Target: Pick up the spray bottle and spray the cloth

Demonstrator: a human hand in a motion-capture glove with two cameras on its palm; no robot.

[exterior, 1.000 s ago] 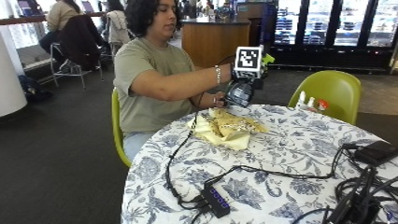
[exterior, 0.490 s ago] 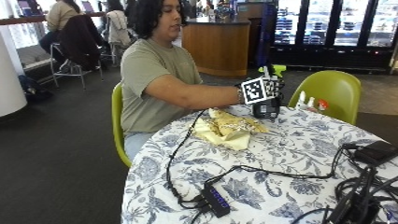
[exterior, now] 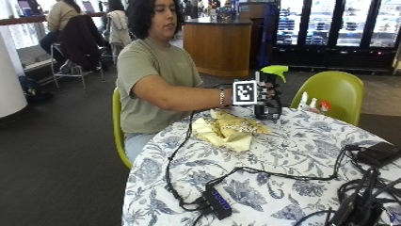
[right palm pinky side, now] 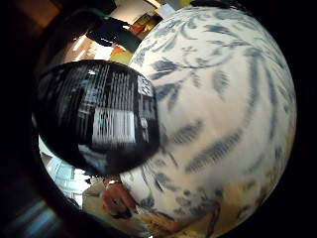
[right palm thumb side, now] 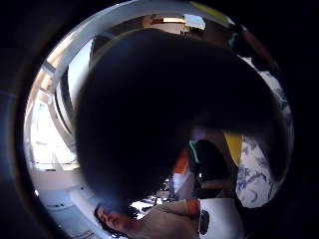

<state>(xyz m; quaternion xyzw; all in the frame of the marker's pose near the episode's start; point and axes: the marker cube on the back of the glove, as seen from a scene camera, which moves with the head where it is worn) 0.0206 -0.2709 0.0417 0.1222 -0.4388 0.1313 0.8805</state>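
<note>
- the black-gloved right hand (exterior: pixel 266 96) has its fingers curled around the dark spray bottle with a lime-green trigger head (exterior: pixel 270 89), grasping its body.
- the bottle stands upright with its base at the table's far edge; whether it touches the cloth-covered surface cannot be told.
- in the little finger side palm view the bottle's black label with white print (right palm pinky side: pixel 101 116) sits close to the palm, with the blue-leaf pattern beside it.
- in the thumb side palm view a dark shape fills most of the frame; what it is cannot be told.
- the crumpled pale-yellow cloth (exterior: pixel 228 131) lies on the table just left of and nearer than the bottle, apart from it.
- the round table under a white tablecloth with blue floral print (exterior: pixel 300 155) carries black cables and a small black hub (exterior: pixel 218 202) on its near side.
- a lime-green chair (exterior: pixel 335 94) stands beyond the table on the right.
</note>
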